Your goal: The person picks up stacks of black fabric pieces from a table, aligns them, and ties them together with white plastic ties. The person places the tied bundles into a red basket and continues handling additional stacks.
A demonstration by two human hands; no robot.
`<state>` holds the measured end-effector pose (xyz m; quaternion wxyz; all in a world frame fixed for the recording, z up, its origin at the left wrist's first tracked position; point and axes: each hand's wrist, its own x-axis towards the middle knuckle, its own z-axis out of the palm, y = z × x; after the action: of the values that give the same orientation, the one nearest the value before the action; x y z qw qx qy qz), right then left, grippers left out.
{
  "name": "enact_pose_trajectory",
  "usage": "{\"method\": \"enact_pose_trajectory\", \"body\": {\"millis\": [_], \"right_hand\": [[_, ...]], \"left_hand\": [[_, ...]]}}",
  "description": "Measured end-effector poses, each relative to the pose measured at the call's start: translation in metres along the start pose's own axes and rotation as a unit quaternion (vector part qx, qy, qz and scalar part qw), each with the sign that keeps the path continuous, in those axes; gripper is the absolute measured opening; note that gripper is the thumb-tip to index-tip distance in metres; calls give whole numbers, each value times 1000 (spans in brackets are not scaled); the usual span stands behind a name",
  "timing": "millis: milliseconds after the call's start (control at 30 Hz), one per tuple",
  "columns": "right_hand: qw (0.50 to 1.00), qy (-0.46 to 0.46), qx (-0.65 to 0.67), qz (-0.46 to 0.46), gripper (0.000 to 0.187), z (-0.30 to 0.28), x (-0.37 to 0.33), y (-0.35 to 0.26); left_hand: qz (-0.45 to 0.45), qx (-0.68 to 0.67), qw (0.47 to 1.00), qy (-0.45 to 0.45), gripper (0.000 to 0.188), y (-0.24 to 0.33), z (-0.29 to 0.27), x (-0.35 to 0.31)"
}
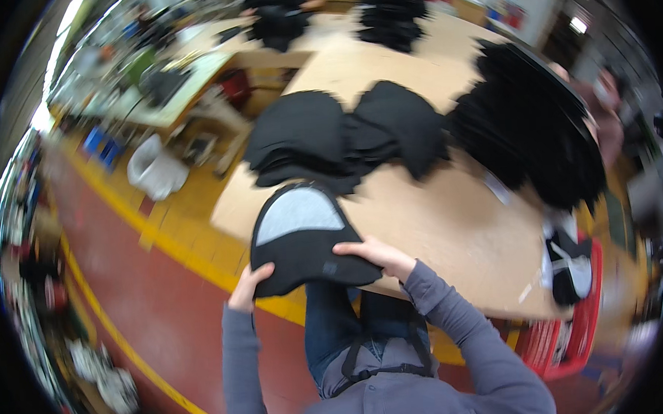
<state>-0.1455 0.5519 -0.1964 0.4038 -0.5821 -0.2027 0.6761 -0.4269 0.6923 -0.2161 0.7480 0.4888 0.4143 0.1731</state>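
Note:
Between my two hands I hold up a black fabric piece (296, 249) with a rounded top and a light grey panel across its upper part. My left hand (250, 284) grips its lower left edge, thumb on the face. On the right side, my right hand (378, 257) pinches it with the thumb lying over the front; the fingers behind are hidden. Just beyond it, on the wooden table (421, 225), lie a stack of black rounded pieces (298, 131) and a second, fanned stack of black pieces (398, 123) against it.
A tall, leaning pile of black pieces (528, 124) stands at the table's right. Below the right corner is a red crate (566, 337) with black and grey pieces. A white bag (156, 169) and a blue stool (102, 147) stand on the floor at left. A blurred person (605, 110) is at far right.

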Motion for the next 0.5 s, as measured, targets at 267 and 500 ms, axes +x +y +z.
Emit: {"method": "enact_pose_trajectory", "body": {"millis": [267,500], "right_hand": [[974,11,91,-207,96,-53,-62,54],[821,71,-11,-567,106,-106,-99,46]], "left_hand": [[276,123,951,-68,102,-1,67,-14],[428,329,829,-146,76,37,97,-3]]}}
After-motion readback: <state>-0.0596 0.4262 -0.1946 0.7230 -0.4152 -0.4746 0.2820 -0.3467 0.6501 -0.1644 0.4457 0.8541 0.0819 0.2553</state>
